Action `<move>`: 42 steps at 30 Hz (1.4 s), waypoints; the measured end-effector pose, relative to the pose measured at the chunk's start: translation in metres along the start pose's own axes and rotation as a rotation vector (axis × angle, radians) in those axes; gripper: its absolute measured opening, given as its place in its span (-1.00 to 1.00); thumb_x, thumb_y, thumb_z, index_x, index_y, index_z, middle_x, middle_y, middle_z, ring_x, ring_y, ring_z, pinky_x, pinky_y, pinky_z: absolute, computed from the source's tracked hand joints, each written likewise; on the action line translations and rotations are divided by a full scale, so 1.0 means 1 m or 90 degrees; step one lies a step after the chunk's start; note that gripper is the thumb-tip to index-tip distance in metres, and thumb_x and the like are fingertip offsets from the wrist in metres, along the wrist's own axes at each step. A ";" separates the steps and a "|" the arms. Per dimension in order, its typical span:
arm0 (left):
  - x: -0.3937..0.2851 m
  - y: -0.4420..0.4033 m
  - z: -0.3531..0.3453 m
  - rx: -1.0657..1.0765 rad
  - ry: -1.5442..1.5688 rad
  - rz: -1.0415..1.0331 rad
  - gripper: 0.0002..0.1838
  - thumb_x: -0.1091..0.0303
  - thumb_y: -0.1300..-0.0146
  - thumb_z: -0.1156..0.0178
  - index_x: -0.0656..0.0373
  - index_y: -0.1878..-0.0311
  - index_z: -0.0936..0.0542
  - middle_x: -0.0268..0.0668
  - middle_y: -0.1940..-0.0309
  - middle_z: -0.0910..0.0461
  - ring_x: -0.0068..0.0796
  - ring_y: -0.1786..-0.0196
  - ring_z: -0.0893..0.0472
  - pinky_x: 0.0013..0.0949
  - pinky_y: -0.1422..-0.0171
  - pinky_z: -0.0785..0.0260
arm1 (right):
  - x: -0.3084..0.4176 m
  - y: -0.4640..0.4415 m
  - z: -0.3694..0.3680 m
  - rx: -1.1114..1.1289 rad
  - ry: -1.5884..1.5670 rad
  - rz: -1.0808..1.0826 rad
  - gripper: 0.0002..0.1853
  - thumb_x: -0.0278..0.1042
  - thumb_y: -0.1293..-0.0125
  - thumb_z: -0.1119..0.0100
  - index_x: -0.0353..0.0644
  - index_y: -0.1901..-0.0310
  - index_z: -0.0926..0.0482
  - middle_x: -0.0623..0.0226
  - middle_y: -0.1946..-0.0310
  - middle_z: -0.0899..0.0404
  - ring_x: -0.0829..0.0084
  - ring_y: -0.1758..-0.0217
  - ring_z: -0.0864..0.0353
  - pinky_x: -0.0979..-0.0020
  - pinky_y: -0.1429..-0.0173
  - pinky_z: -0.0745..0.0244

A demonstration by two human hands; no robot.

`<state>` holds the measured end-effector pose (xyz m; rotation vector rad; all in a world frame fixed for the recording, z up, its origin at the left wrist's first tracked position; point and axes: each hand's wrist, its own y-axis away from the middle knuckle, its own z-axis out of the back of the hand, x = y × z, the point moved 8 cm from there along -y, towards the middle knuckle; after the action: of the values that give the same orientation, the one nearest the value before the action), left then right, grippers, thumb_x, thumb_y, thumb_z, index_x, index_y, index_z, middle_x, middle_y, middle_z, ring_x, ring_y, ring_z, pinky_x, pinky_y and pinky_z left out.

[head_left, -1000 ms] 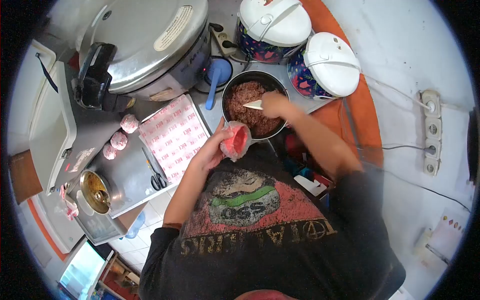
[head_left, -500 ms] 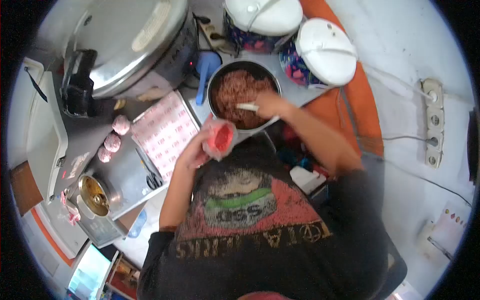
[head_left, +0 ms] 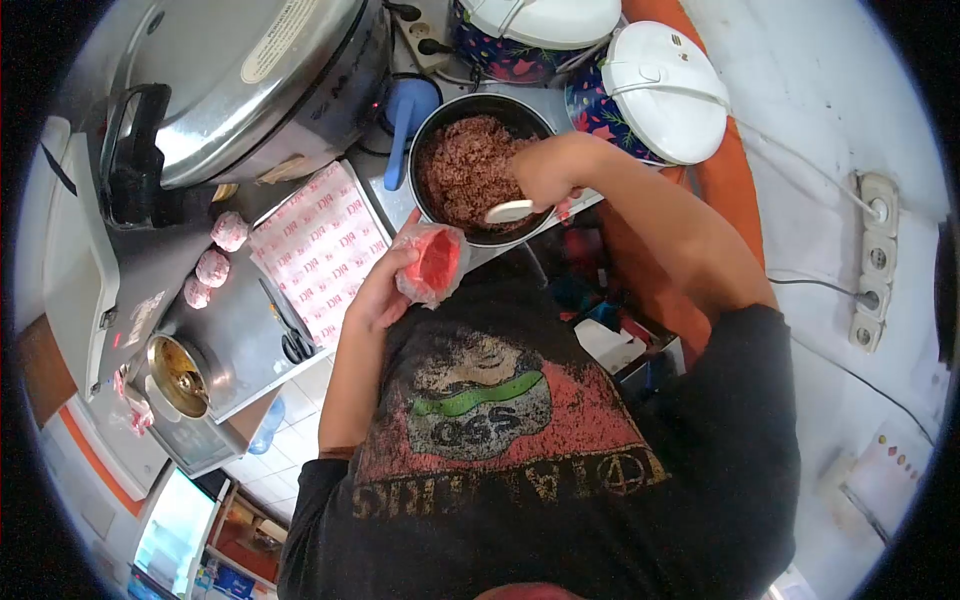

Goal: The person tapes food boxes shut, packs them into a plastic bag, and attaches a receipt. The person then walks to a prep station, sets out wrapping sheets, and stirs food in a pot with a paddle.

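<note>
My left hand (head_left: 385, 280) is wrapped round a small red bowl (head_left: 440, 262) lined with clear plastic, its mouth tilted toward the right. At the pot's right side, my right hand (head_left: 548, 172) grips a white rice paddle (head_left: 510, 211), whose blade touches the reddish-brown rice (head_left: 468, 165). That rice half fills a round dark-lined pot (head_left: 414, 140) just ahead of the bowl. A blue scoop (head_left: 400, 140) lies left of the pot. Printed red-and-white paper sheets (head_left: 320, 250) lie in a stack left of my left hand.
A large steel cooker (head_left: 250, 110) stands at the back left. Several wrapped balls (head_left: 212, 268), black scissors (head_left: 295, 345) and a steel pot (head_left: 180, 378) are on the left. Two white-lidded patterned containers (head_left: 665, 95) stand behind; a power strip (head_left: 876, 260) is on the right wall.
My right hand and the paddle have moved slightly, the blade now lower in the pot near its front rim. The bowl in my left hand has shifted a little to the left and up.
</note>
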<state>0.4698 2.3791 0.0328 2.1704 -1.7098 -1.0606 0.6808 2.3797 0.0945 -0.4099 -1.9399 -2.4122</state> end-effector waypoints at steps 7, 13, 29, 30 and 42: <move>-0.004 -0.002 0.003 -0.015 0.016 -0.023 -0.11 0.24 -0.20 -0.17 0.11 -0.55 0.04 -0.12 -0.36 -0.30 -0.21 -0.35 -0.38 -0.18 -0.45 -0.22 | 0.000 -0.049 -0.013 -0.270 0.102 0.057 -0.78 -0.42 -0.03 -0.14 -0.40 0.40 -0.69 -0.02 0.39 -0.69 0.14 0.29 -0.72 0.14 0.17 -0.59; -0.008 -0.002 0.011 -0.045 0.051 -0.045 -0.28 0.19 -0.26 -0.13 0.17 -0.46 -0.17 -0.11 -0.28 -0.40 -0.22 -0.27 -0.46 -0.17 -0.35 -0.34 | -0.013 -0.061 -0.003 -0.052 0.200 0.002 -0.78 -0.30 -0.15 -0.29 -0.27 0.24 -0.70 0.20 0.24 -0.70 0.28 0.37 -0.70 0.23 0.30 -0.57; 0.024 -0.004 0.010 -0.038 0.158 0.016 -0.51 0.16 -0.29 -0.10 0.28 -0.18 -0.44 -0.15 -0.02 -0.59 -0.26 -0.03 -0.62 -0.19 -0.08 -0.53 | -0.027 -0.048 0.046 -0.040 0.343 -0.109 -0.66 -0.30 -0.02 -0.35 0.02 0.09 -0.71 0.32 0.16 -0.71 0.27 0.09 -0.71 0.14 0.15 -0.59; 0.019 -0.005 0.011 -0.031 0.165 0.009 -0.51 0.17 -0.28 -0.11 0.27 -0.18 -0.44 -0.15 -0.02 -0.59 -0.26 -0.02 -0.62 -0.20 -0.07 -0.53 | -0.009 -0.008 0.066 -0.007 0.355 -0.171 -0.68 -0.28 -0.03 -0.37 0.01 0.11 -0.72 0.35 0.13 -0.71 0.28 0.11 -0.71 0.16 0.19 -0.59; 0.021 -0.016 0.014 0.006 0.120 0.029 -0.42 0.15 -0.25 -0.13 0.24 -0.28 -0.36 -0.14 -0.14 -0.52 -0.22 -0.17 -0.55 -0.13 -0.29 -0.41 | -0.035 -0.004 0.086 -0.049 0.113 -0.162 -0.79 -0.51 0.00 -0.19 -0.36 0.29 -0.68 0.15 0.26 -0.70 0.28 0.24 -0.73 0.25 0.38 -0.63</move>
<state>0.4746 2.3694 0.0054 2.1492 -1.6736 -0.8093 0.7303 2.4586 0.1004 0.0556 -1.9304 -2.5751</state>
